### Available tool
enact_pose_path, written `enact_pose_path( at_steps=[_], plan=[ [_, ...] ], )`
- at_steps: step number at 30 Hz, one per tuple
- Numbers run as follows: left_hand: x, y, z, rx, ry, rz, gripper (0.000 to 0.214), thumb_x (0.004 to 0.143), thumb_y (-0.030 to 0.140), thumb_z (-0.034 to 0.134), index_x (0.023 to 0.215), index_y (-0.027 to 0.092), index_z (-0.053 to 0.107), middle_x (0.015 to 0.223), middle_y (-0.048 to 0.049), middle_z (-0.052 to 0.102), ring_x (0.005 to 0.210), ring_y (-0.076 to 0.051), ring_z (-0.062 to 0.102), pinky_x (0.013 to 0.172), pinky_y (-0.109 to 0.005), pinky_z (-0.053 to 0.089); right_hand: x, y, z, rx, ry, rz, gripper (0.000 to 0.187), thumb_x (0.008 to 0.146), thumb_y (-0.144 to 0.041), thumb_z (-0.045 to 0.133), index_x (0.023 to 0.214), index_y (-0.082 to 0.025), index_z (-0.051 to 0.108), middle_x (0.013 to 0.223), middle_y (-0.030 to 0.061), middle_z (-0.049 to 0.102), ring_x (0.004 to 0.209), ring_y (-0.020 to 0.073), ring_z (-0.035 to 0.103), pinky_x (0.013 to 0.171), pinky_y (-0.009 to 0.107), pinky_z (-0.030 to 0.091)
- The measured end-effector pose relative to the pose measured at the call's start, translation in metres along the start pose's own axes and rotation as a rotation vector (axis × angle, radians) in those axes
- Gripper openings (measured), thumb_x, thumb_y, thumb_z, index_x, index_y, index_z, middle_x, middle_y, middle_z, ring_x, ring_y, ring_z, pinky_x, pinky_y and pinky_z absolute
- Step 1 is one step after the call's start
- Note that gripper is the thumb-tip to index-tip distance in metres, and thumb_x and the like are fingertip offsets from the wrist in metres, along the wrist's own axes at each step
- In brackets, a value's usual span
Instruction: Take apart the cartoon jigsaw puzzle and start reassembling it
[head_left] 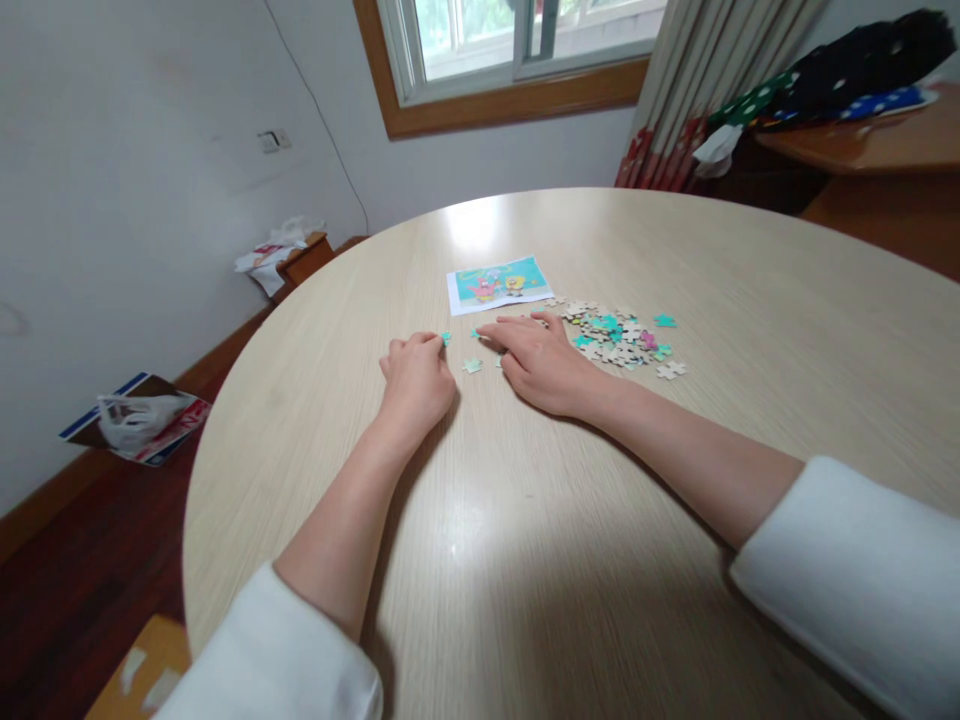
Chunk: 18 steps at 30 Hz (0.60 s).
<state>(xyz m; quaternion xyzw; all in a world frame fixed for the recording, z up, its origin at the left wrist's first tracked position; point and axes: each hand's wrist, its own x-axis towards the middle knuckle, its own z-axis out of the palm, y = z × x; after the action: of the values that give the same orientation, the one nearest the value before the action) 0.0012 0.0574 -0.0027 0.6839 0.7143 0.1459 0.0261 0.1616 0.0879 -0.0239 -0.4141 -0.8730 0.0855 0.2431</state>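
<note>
Round table [517, 500], teal puzzle piece [447, 339] (partly hidden), left hand [420, 382] against it

No text, label or number can be read

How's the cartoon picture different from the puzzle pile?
The cartoon picture is one flat sheet; the puzzle pile is lots of loose bits. The cartoon picture shows a whole scene; the puzzle pile is a jumble, with many plain, pale sides showing. The cartoon picture has straight edges; the puzzle pile's outline is bumpy. Both have turquoise and lie on the table.
</note>
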Motion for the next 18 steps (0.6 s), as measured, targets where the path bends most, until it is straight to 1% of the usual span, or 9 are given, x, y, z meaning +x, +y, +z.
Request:
enact_pose_path(
  at_steps=[5,9,14,18],
  plan=[
    [-0.0007,-0.0009,-0.0045,0.006,0.0,0.002,0.038,0.083,0.008,0.034,0.096,0.018,0.068,0.121,-0.0092,0.062,0.108,-0.028,0.051,0.089,-0.042,0.038,-0.0002,0.0002,-0.0002,-0.017,0.012,-0.011,0.045,0.082,-0.009,0.034,0.121,-0.018,0.054,0.124,0.0117,0.06,0.118,0.0237,0.049,0.102,0.046,0.019],
    [-0.0014,-0.001,-0.0055,-0.005,0.017,-0.005,0.038,0.082,0.01,0.036,0.099,0.019,0.068,0.119,-0.0089,0.063,0.108,-0.028,0.051,0.089,-0.041,0.038,0.0003,-0.0004,-0.0007,-0.036,-0.01,-0.004,0.044,0.082,-0.009,0.034,0.121,-0.018,0.053,0.123,0.0111,0.061,0.116,0.0235,0.05,0.1,0.045,0.019],
    [-0.0047,0.0025,-0.0047,-0.008,0.03,0.019,0.039,0.083,0.011,0.035,0.103,0.02,0.066,0.122,-0.0102,0.061,0.112,-0.029,0.049,0.091,-0.045,0.037,0.0007,-0.0014,-0.0025,-0.017,-0.025,-0.043,0.043,0.082,-0.01,0.034,0.12,-0.018,0.054,0.121,0.0098,0.061,0.114,0.0233,0.051,0.099,0.044,0.019],
    [-0.0075,0.0052,-0.0038,0.014,0.02,0.045,0.041,0.087,0.015,0.032,0.115,0.022,0.061,0.123,-0.0103,0.06,0.115,-0.027,0.049,0.098,-0.05,0.031,0.0005,-0.0024,-0.004,-0.008,-0.048,-0.094,0.044,0.082,-0.009,0.034,0.12,-0.019,0.053,0.115,0.0088,0.064,0.109,0.0226,0.053,0.099,0.044,0.019]
  ],
)
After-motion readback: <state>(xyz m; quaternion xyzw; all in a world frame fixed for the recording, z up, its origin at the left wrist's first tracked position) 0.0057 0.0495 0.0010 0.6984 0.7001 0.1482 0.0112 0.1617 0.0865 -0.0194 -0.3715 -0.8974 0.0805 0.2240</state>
